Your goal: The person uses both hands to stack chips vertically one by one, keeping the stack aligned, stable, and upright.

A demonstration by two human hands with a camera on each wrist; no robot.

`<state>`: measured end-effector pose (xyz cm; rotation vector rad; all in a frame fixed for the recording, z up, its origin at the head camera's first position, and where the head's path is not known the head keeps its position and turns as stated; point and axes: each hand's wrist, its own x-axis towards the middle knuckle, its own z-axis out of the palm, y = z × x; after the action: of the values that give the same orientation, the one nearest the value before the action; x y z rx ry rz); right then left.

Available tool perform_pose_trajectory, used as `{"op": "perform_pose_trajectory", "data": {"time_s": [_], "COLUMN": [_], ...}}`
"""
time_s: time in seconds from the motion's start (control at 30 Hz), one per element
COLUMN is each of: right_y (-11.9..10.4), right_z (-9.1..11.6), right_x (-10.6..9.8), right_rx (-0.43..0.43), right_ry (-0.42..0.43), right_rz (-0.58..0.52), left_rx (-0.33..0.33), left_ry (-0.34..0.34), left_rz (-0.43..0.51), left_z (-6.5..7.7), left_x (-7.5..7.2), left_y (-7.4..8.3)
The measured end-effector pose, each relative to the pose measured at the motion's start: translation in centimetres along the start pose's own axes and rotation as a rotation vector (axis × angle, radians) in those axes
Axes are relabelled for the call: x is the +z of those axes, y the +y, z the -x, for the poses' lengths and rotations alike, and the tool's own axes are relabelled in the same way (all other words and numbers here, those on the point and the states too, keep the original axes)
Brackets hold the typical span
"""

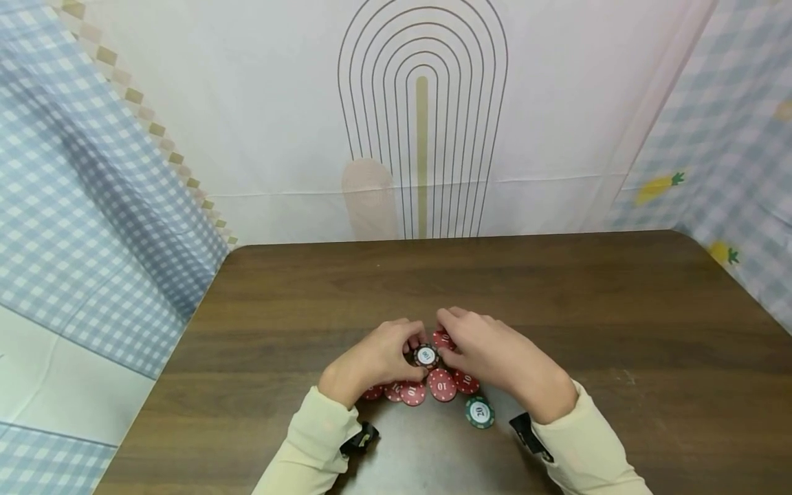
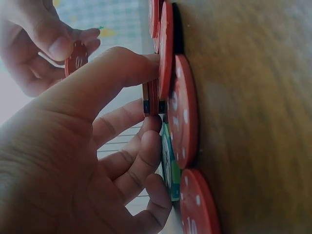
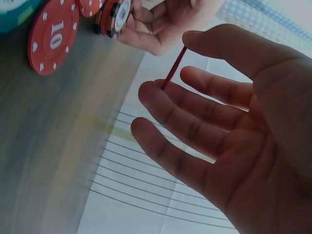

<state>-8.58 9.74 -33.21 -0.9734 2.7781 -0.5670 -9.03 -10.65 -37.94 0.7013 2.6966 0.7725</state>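
Note:
In the head view my left hand [image 1: 379, 354] curls its thumb and fingers round a short stack topped by a black poker chip [image 1: 426, 355] marked with a white centre. Red and black edges of this stack [image 2: 152, 100] show between thumb and fingers in the left wrist view. My right hand [image 1: 495, 347] pinches a red poker chip [image 1: 443, 339] between thumb and fingertips, raised off the table, edge-on in the right wrist view. Several red chips marked 10 [image 1: 442, 385] lie just in front of the stack. Beside the left fingers is a green chip [image 2: 170, 165].
Another green chip [image 1: 479, 412], marked 20, lies nearer me, below the red ones. The brown wooden table [image 1: 297, 295] meets a white cloth [image 1: 272, 110] with arch lines at the back. Blue checked cloth [image 1: 80, 172] hangs at the left and right sides.

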Motion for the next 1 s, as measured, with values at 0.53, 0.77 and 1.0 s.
{"op": "perform_pose_trajectory", "data": {"time_s": [0.53, 0.77, 1.0], "right_y": [-0.8, -0.8, -0.8], "right_z": [-0.5, -0.7, -0.8], "right_x": [2.8, 3.3, 4.0], "right_rx": [-0.132, -0.131, -0.136], "right_ry": [0.106, 0.124, 0.141], "right_rz": [0.063, 0.112, 0.183], "left_rx": [-0.019, -0.01, 0.011], "left_ry": [-0.008, 0.002, 0.009], "left_rz": [0.003, 0.013, -0.004], "left_z": [0.0, 0.1, 0.1], "left_x": [0.2, 0.2, 0.3], "left_y": [-0.6, -0.6, -0.6]}}
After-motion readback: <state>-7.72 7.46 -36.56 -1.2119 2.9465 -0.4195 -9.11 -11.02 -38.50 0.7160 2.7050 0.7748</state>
